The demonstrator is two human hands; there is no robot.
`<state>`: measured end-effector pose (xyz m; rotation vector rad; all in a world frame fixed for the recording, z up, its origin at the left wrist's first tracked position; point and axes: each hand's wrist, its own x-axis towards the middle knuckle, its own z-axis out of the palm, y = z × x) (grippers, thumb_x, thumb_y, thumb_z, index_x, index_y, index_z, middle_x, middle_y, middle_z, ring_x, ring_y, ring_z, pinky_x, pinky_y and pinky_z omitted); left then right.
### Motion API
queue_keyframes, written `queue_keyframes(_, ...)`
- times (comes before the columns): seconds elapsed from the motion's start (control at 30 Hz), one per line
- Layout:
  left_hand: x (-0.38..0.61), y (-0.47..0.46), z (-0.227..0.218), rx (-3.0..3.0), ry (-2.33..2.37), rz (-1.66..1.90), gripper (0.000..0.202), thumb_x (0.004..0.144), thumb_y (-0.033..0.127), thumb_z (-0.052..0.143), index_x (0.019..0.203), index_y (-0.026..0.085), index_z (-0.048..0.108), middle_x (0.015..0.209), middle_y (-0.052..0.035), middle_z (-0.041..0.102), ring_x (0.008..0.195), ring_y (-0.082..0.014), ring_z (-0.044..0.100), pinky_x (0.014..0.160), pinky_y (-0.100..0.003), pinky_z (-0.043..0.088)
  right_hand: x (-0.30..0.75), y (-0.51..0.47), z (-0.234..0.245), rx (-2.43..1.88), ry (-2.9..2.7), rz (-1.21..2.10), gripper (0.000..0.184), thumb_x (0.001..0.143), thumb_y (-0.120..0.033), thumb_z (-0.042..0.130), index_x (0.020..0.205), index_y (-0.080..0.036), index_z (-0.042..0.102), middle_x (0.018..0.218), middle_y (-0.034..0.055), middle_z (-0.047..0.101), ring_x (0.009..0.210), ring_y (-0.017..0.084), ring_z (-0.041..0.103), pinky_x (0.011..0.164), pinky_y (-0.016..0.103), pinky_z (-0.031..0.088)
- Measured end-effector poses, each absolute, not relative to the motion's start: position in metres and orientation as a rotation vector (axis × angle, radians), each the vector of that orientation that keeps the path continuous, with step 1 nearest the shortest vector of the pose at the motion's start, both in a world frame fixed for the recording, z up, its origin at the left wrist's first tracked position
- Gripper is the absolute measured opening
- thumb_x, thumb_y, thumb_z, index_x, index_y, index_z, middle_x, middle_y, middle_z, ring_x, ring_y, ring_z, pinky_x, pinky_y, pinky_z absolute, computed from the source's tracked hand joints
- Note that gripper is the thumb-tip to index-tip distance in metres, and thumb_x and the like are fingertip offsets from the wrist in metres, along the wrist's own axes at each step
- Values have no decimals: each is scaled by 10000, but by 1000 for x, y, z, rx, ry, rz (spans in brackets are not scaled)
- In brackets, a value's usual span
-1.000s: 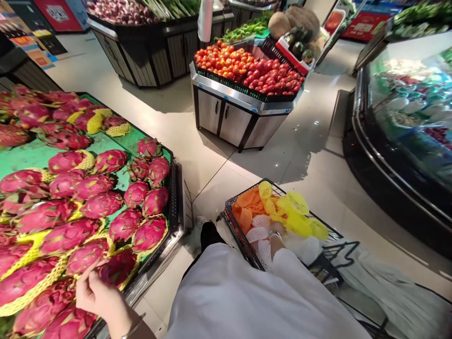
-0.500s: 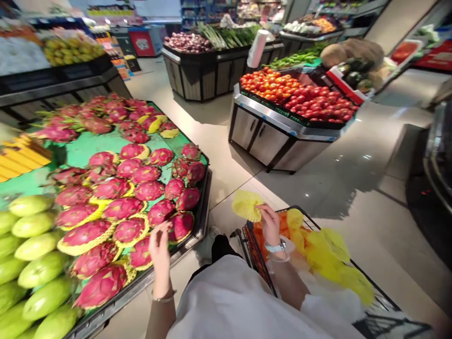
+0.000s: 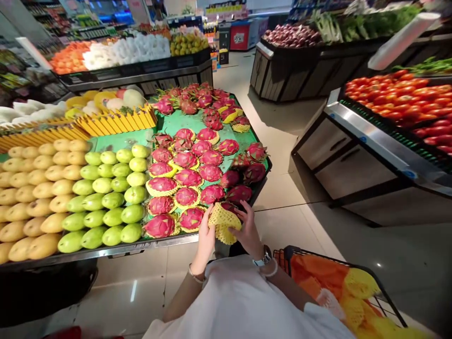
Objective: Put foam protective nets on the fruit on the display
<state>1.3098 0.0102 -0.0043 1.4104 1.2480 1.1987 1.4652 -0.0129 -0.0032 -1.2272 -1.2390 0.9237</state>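
Observation:
Between my two hands is a yellow foam fruit net (image 3: 225, 224), held just over the front edge of the fruit stand. My left hand (image 3: 206, 231) grips its left side with fingers closed. On the other side my right hand (image 3: 247, 229), with a watch at the wrist, has its thumb and fingers on the net. Whether fruit sits inside the net I cannot make out. Right behind it lie dark-red dragon fruits (image 3: 238, 194). Rows of pink dragon fruit (image 3: 188, 178), many in yellow nets, spread over the green mat (image 3: 183, 123) to the left.
Green mangoes (image 3: 113, 200) and yellow mangoes (image 3: 37, 190) fill the stand's left side. A cart (image 3: 377, 275) with orange and yellow foam nets stands at my right. Across the aisle is a tomato stand (image 3: 374, 136).
My view has turned left. My right hand has brought the yellow net from above the cart to the stand, and my left hand has left the dragon fruits and joined it on the net.

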Motion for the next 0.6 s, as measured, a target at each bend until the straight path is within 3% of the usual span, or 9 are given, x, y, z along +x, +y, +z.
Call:
queue_keyframes(0.07, 1310, 6, -7, 1451, 1300, 1264, 541, 829, 162, 417, 1365, 195, 481, 1420, -90, 521, 1334, -224, 459, 1143, -397, 348, 1460, -7, -2, -1229, -1372, 848, 721, 798, -324, 672, 1419, -252, 312, 1430, 122, 409, 1214, 261, 516, 1019, 432, 455)
queue_keyframes(0.17, 1309, 1, -10, 1538, 1377, 1385, 586, 799, 96, 385, 1365, 202, 496, 1407, -73, 540, 1324, -205, 475, 1136, -364, 365, 1463, 2, -5, -1253, -1443, 643, 372, 800, -153, 508, 1158, -237, 563, 1125, 77, 614, 1041, 255, 588, 939, 430, 481)
queue_keyframes(0.27, 1301, -1, -10, 1652, 1421, 1502, 641, 768, 47, 363, 1368, 222, 505, 1421, -48, 530, 1339, -182, 460, 1148, -330, 348, 1473, 10, -8, -1322, -1321, 459, 307, 763, -101, 457, 991, -257, 590, 940, 70, 613, 899, 249, 589, 800, 412, 503)
queue_keyframes(0.37, 1295, -4, -10, 1693, 1442, 1550, 632, 768, 42, 356, 1349, 228, 523, 1416, -47, 534, 1333, -174, 466, 1146, -319, 347, 1475, 12, -8, -1296, -1195, 384, 354, 767, -133, 473, 1079, -281, 552, 1019, 91, 570, 921, 257, 559, 740, 400, 493)
queue_keyframes(0.5, 1298, -8, -13, 1515, 1449, 1569, 506, 803, 140, 416, 1290, 210, 533, 1335, -94, 579, 1275, -219, 508, 1113, -380, 374, 1455, 6, -5, -1242, -1161, 536, 453, 808, -171, 418, 1240, -299, 469, 1201, 99, 514, 1079, 269, 519, 879, 427, 468)
queue_keyframes(0.6, 1303, -7, -13, 1333, 1475, 1569, 472, 779, 274, 541, 1244, 199, 510, 1216, -117, 604, 1168, -257, 556, 1052, -418, 409, 1439, 1, -2, -1208, -1169, 719, 486, 781, -173, 436, 1251, -293, 455, 1234, 93, 491, 1121, 275, 506, 961, 426, 440)
